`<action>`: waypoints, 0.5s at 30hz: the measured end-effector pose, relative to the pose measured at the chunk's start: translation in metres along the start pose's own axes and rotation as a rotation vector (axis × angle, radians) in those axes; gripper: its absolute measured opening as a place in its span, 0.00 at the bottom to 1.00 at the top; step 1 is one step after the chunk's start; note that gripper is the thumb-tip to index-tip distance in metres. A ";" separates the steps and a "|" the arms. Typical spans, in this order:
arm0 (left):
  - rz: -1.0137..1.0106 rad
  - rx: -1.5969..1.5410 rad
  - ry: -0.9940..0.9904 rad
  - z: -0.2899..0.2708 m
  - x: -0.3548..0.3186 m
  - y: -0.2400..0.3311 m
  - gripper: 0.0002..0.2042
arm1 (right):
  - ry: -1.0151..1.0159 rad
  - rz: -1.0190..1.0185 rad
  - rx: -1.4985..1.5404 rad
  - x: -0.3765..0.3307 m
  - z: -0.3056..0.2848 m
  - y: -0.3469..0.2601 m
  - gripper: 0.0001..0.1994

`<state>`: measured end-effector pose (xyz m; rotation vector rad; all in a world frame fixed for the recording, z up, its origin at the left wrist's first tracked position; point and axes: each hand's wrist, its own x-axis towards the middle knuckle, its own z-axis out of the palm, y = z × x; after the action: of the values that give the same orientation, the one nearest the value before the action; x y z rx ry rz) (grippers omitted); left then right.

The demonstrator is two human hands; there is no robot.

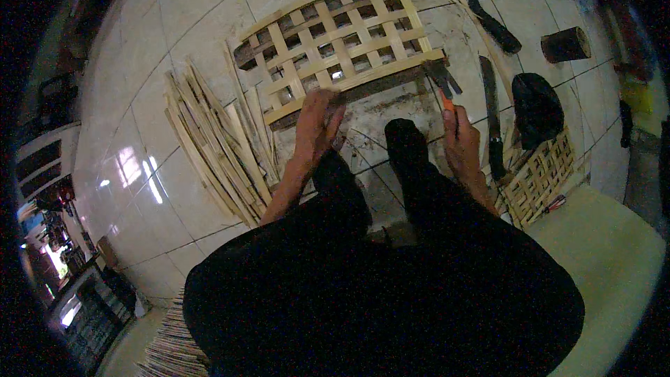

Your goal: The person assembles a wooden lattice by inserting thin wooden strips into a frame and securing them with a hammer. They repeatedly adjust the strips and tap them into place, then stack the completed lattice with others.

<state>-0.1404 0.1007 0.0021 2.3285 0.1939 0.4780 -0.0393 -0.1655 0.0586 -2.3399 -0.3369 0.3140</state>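
Observation:
A woven lattice of pale bamboo strips [340,45] lies over dark wooden bars on the tiled floor in front of me. At its near edge, left of centre, is my left hand [317,122], with the fingers curled together. What they pinch, if anything, is too small and blurred to name. My right hand [460,139] is wrapped round the orange handle of a claw hammer [440,77]. The hammer's dark head lies beside the lattice's near right corner. My feet in dark coverings [406,141] stand just short of the lattice.
Loose bamboo strips [209,139] lie in a pile at left. On the right are a long-bladed knife [490,98], a dark sheath-like piece [494,26], a short wooden block [566,45], a black bundle [537,108] and another woven lattice [541,176]. Thin sticks [174,342] lie lower left.

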 end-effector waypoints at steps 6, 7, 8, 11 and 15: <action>-0.125 0.114 -0.515 0.004 -0.067 0.019 0.11 | 0.007 0.161 -0.189 -0.017 -0.012 0.069 0.21; -0.116 0.114 -0.476 0.018 -0.083 0.016 0.12 | -0.006 0.224 -0.177 -0.019 -0.009 0.073 0.21; -0.150 0.162 -0.513 0.024 -0.087 0.021 0.12 | -0.016 0.288 -0.173 -0.019 -0.009 0.077 0.21; -0.174 0.298 -0.577 0.043 -0.098 0.020 0.13 | 0.092 0.131 -0.162 -0.017 -0.002 0.102 0.21; -0.124 0.412 -0.605 0.053 -0.109 0.020 0.14 | 0.063 0.182 -0.095 -0.023 -0.002 0.086 0.22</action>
<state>-0.2194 0.0224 -0.0489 2.7199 0.1509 -0.3705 -0.0477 -0.2338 0.0027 -2.4736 -0.1098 0.3163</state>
